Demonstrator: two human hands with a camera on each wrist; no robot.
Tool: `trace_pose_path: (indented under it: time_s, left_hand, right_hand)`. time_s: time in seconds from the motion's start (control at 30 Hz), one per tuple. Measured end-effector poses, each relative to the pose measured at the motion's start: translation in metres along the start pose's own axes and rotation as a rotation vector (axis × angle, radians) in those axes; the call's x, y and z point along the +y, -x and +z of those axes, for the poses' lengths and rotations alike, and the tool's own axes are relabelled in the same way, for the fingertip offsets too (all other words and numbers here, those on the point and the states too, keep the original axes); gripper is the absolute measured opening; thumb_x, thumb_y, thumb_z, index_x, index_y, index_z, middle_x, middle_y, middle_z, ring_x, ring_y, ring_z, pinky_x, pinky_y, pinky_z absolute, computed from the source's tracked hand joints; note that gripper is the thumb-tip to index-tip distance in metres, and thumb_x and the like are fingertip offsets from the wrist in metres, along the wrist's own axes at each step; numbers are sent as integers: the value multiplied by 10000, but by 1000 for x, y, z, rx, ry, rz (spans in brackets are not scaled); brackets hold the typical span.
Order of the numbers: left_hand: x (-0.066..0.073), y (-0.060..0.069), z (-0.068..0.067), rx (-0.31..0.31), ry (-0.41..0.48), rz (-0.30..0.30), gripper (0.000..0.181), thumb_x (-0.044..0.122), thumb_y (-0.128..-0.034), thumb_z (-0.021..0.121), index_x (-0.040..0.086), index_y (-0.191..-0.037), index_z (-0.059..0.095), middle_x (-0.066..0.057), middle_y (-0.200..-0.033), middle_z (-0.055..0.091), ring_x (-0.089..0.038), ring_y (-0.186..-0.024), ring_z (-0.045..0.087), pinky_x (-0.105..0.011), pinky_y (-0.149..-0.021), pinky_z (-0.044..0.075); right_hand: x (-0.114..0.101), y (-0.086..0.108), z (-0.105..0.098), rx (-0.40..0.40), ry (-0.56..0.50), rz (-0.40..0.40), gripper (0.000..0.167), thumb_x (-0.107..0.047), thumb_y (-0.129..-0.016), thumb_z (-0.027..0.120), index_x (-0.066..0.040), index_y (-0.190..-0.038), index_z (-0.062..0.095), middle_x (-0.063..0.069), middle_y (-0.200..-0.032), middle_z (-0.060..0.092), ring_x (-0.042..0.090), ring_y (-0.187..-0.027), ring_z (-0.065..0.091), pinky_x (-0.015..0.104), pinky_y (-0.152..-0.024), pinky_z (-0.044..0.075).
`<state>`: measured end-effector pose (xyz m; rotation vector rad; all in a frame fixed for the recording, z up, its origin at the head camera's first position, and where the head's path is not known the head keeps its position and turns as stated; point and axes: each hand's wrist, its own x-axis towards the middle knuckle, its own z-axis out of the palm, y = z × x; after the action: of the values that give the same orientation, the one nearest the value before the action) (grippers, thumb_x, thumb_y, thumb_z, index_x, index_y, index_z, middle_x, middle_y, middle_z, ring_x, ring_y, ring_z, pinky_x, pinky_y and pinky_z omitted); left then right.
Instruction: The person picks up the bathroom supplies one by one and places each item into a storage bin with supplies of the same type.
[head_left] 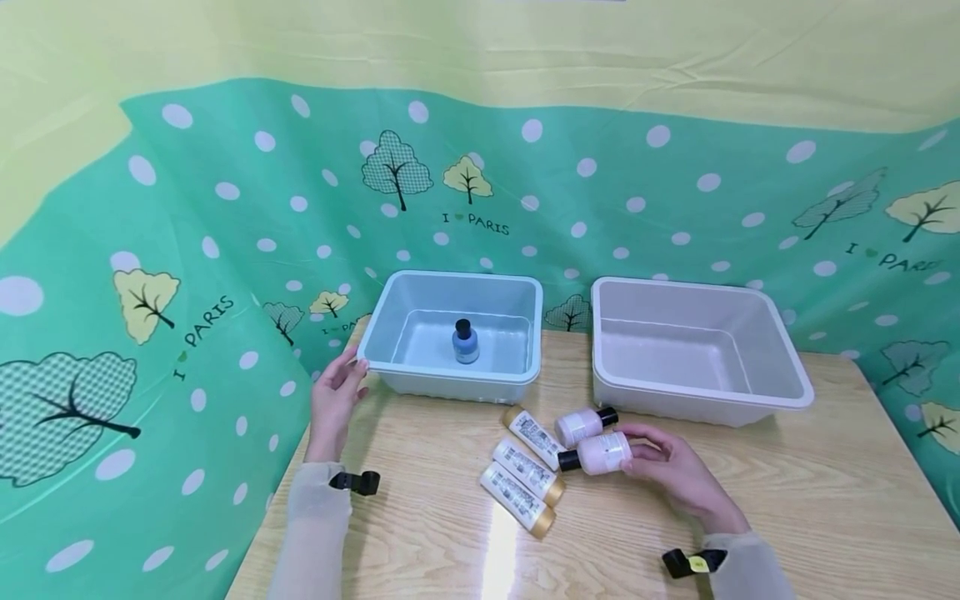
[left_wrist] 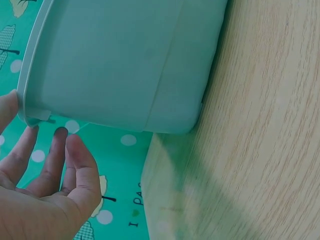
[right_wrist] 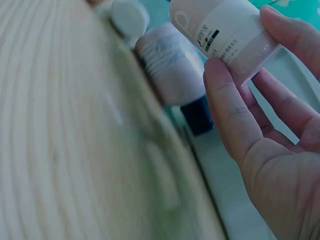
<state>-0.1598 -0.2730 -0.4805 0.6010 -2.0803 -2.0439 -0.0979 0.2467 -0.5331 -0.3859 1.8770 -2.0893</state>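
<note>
My left hand (head_left: 336,398) pinches the near left corner of the light blue plastic bin (head_left: 450,372), thumb on the rim and fingertips under it, as the left wrist view shows. Inside that bin a blue bottle (head_left: 466,345) with a black cap stands upright. With thumb and fingers my right hand (head_left: 678,468) grips the base end of a pale pink bottle (head_left: 604,454), its black cap pointing left. Right behind it lies a second pink bottle (head_left: 579,427), cap to the right. In the right wrist view the held bottle (right_wrist: 227,37) is tilted above the other one (right_wrist: 172,65).
Three white tubes with gold caps, the nearest one (head_left: 513,495) among them, lie side by side left of the bottles. A grey-white bin (head_left: 693,396) stands at the back right of the wooden table (head_left: 420,517). Behind hangs a green patterned cloth (head_left: 645,200).
</note>
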Motion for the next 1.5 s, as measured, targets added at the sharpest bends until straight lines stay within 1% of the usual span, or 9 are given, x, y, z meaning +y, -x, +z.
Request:
trace_pose_path:
  time_s: [0.1, 0.23, 0.47, 0.6, 0.8, 1.0, 1.23, 1.4, 1.5]
  left_hand:
    - [0, 0, 0, 0, 12, 4, 565, 419, -900, 733, 235, -1413, 585, -73, -1337, 592, -293, -1234, 542, -450, -979, 508]
    - [0, -1, 0, 3, 14, 5, 563, 416, -902, 735, 228, -1412, 587, -65, -1329, 596, -316, -1251, 531, -429, -963, 518]
    - [-1, 0, 0, -4, 15, 7, 561, 418, -899, 735, 232, -1408, 589, -62, -1304, 604, -313, -1248, 530, -449, -987, 506]
    - [0, -1, -1, -5, 4, 12, 570, 430, -896, 734, 235, -1411, 586, -73, -1327, 598, -312, -1251, 534, -415, -963, 523]
    - [0, 0, 0, -3, -10, 20, 569, 412, -912, 724, 216, -1425, 573, -82, -1359, 585, -279, -1228, 547, -386, -939, 536]
    - [1, 1, 0, -3, -20, 17, 584, 421, -915, 715, 222, -1440, 557, -66, -1374, 574, -186, -1172, 564, -357, -936, 535]
    - [1, 1, 0, -15, -5, 26, 593, 409, -909, 726, 198, -1438, 560, -101, -1352, 581, -308, -1235, 545, -323, -894, 549]
    - [1, 0, 0, -16, -11, 20, 594, 407, -909, 730, 202, -1439, 558, -99, -1364, 581, -319, -1248, 539, -311, -883, 555]
    - [0, -1, 0, -12, -12, 24, 593, 402, -910, 732, 199, -1439, 557, -102, -1363, 583, -280, -1224, 558, -334, -903, 554]
  right_hand:
    - [-8, -3, 6, -9, -6, -36, 566, 113, -888, 663, 130, -1402, 427, 107, -1293, 566, 210, -1062, 667, 340, -869, 578]
    - [-19, -8, 14, 3, -12, -24, 601, 98, -887, 670, 76, -1438, 430, 143, -1289, 547, 210, -1086, 657, 342, -876, 575]
    - [-39, -25, 29, -27, -57, -91, 633, 146, -873, 647, 97, -1449, 390, 129, -1340, 538, 210, -1124, 632, 356, -922, 554]
    - [-54, -35, 40, -25, -71, -104, 661, 120, -863, 677, 71, -1460, 399, 94, -1373, 526, 211, -1153, 615, 358, -941, 541]
    - [-78, -56, 53, -28, -59, -148, 650, 120, -860, 686, 66, -1451, 421, 136, -1310, 528, 237, -1122, 626, 344, -900, 566]
    - [-105, -87, 65, 20, -35, -109, 652, 91, -857, 712, 10, -1454, 461, 186, -1301, 500, 244, -1109, 633, 340, -893, 567]
    - [-137, -133, 82, 59, -12, -61, 664, 26, -856, 748, -73, -1461, 492, 182, -1340, 509, 273, -1134, 615, 348, -938, 543]
    - [-156, -171, 92, 54, 4, -90, 648, 36, -853, 747, -24, -1446, 492, 155, -1317, 508, 289, -1136, 612, 353, -936, 547]
    - [-164, -195, 98, 49, 13, -74, 626, 2, -853, 768, -62, -1429, 531, 141, -1316, 519, 295, -1148, 607, 366, -938, 548]
